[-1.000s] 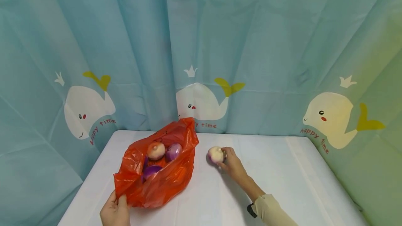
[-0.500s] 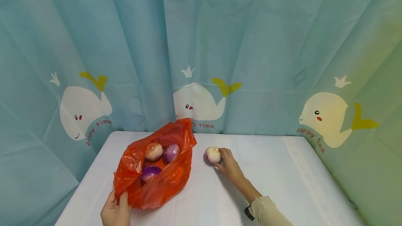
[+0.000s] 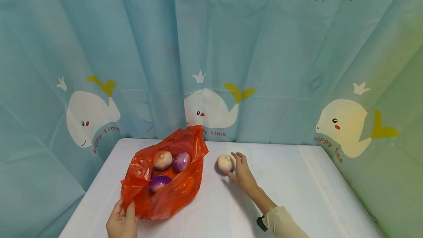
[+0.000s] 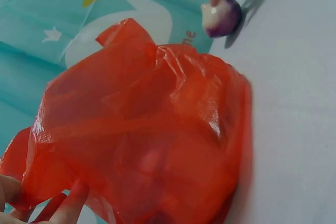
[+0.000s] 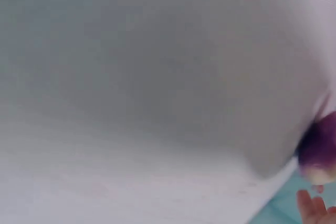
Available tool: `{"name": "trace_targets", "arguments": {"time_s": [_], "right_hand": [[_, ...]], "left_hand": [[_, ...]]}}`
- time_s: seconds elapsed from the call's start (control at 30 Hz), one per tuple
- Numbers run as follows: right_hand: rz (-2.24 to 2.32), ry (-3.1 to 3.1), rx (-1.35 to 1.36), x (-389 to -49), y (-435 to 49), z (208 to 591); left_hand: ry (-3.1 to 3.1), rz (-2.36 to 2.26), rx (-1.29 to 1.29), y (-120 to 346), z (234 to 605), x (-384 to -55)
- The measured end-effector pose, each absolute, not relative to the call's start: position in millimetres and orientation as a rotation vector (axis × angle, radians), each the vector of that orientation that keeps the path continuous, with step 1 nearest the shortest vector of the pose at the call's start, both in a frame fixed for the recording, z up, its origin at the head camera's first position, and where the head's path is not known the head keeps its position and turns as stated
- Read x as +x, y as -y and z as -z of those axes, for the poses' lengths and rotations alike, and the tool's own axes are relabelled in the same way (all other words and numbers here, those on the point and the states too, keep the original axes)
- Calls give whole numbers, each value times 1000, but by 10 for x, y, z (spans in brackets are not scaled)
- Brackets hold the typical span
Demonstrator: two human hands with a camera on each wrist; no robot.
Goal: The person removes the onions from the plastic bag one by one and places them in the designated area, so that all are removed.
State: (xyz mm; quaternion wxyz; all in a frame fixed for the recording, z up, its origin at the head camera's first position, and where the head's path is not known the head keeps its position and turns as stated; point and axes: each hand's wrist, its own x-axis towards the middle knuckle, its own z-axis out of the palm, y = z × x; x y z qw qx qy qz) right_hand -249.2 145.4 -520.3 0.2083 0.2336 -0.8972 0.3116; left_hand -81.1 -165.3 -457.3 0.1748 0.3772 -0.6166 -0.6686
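A red plastic bag (image 3: 175, 197) lies on the table with its mouth spread wide. Inside it are several purple-and-white onions, among them a pale-topped onion (image 3: 162, 160) and a purple onion (image 3: 160, 183). My left hand (image 3: 121, 220) pinches the bag's near left edge between thumb and fingers. To the right of the bag, a single onion (image 3: 226, 164) rests on the table, its pale tip up. My right hand (image 3: 243, 175) is just right of it with the fingers parted and raised; whether the thumb touches the onion I cannot tell. The left wrist view shows the loose onion (image 4: 221, 17) below those fingers.
The white table (image 3: 290, 186) ends at the back against a blue curtain (image 3: 281, 65) printed with whales. The curtain continues along both sides. A dark wristband (image 3: 261, 224) sits at my right cuff.
My right fingers held the onion in the earlier frames; now they have spread and lifted away from it. The left hand keeps its pinch on the bag. The view has shifted slightly.
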Motion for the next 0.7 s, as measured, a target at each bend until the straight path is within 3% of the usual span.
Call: {"name": "trace_targets", "arguments": {"time_s": [0.27, 0.7], "right_hand": [[-1046, 2485, 644, -2507, -1123, 4744], [-1060, 2323, 914, -2471, -362, 4212]], "left_hand": [[1761, 1894, 1013, 1637, 4525, -769], [1857, 1817, 1048, 1628, 4520, -778]]}}
